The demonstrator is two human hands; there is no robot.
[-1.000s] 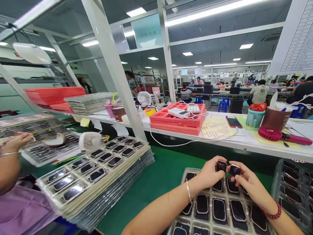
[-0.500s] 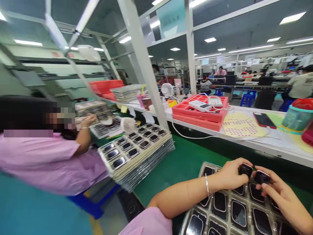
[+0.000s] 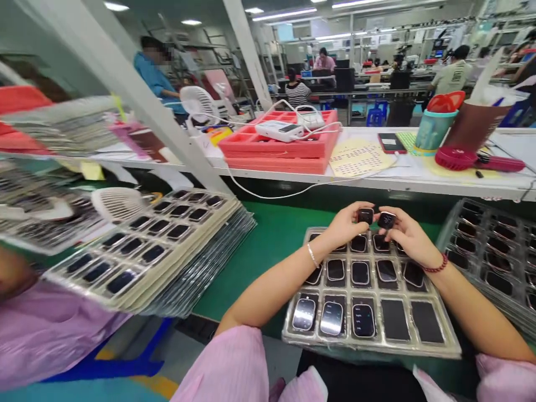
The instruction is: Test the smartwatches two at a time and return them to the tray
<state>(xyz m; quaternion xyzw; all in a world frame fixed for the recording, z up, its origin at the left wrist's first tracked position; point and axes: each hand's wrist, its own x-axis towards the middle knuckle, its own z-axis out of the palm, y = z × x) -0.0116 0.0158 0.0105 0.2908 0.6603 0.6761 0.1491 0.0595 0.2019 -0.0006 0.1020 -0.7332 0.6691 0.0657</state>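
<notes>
My left hand pinches a square dark smartwatch between thumb and fingers. Beside it, my right hand grips a second smartwatch, its screen lit with small text. Both are held close together above the far rows of a clear plastic tray. Square watches sit in most of its compartments; one watch in the front row also shows lit text. Two front-row compartments at the right hold only dark lining. My hands and forearms hide part of the back row.
On the left stands a tall stack of watch trays, with a white fan behind. More filled trays lie at right. The shelf ahead carries red foam trays, a phone and cups. A co-worker's pink sleeve shows at left.
My view has swung right and down, bringing the whole tray and the right-hand stack into sight. Both hands still hold the two watches close together.
</notes>
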